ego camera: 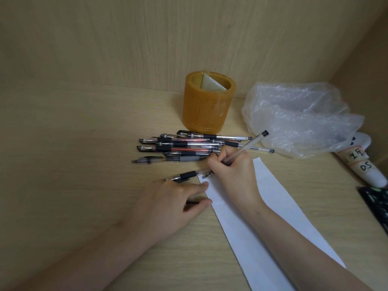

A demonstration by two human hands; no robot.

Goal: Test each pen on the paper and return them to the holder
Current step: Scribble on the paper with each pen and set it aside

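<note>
My right hand (233,169) grips a clear pen (249,143) with a black end, its tip down on the top left corner of a white paper strip (277,185), where a small scribble shows. The fingers of my left hand (168,202) lie straight and press on the paper's left edge; a thin dark thing shows between two of them. Another pen with a black grip (184,175) lies just beyond that hand. Several capped pens (189,148) are piled on the desk in front of the amber round holder (207,103), which holds no pens.
A crumpled bubble-wrap bag (300,116) lies right of the holder. A white labelled tube (361,164) and a dark patterned item (375,202) sit at the right edge. Wooden walls close the desk at the back and right.
</note>
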